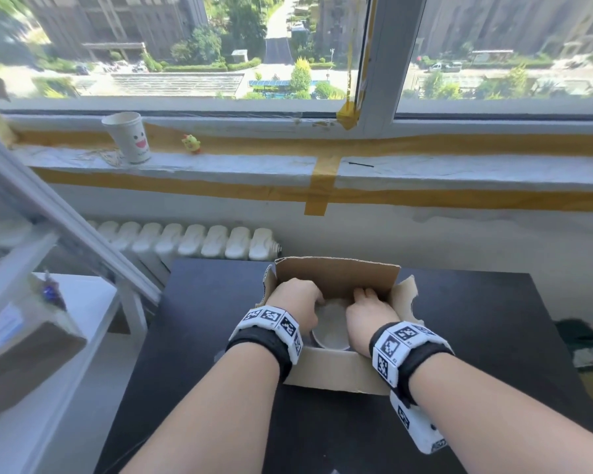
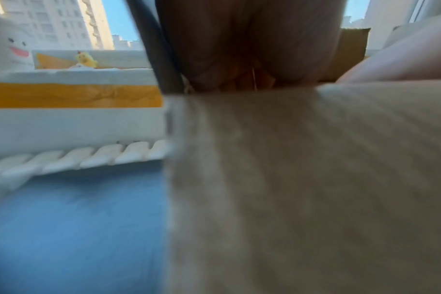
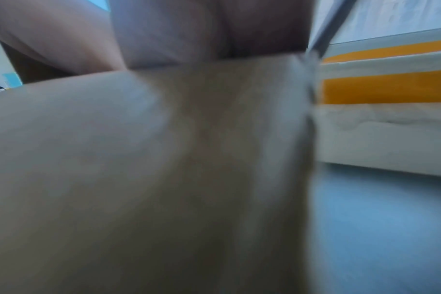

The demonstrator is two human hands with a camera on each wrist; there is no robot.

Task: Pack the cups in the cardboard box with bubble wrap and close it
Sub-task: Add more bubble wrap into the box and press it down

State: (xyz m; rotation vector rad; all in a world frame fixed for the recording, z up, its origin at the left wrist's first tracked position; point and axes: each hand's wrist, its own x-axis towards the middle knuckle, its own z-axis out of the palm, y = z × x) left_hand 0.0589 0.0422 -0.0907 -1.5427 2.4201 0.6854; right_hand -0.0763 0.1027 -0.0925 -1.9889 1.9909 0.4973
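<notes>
Indoors, black table (image 1: 220, 336) under taped windowsill (image 1: 425, 172), white radiator (image 1: 192, 241) below

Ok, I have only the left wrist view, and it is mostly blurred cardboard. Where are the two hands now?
Observer: Both are inside the open cardboard box, with the left hand at its left side and the right hand at its right.
Operator: Is something between them?
Observer: Yes, white bubble wrap, and a round cup at its near end. Only the cup's near rim shows.
Operator: Are the flaps closed?
Observer: No. The far flap stands upright, not yet folded down.
</notes>
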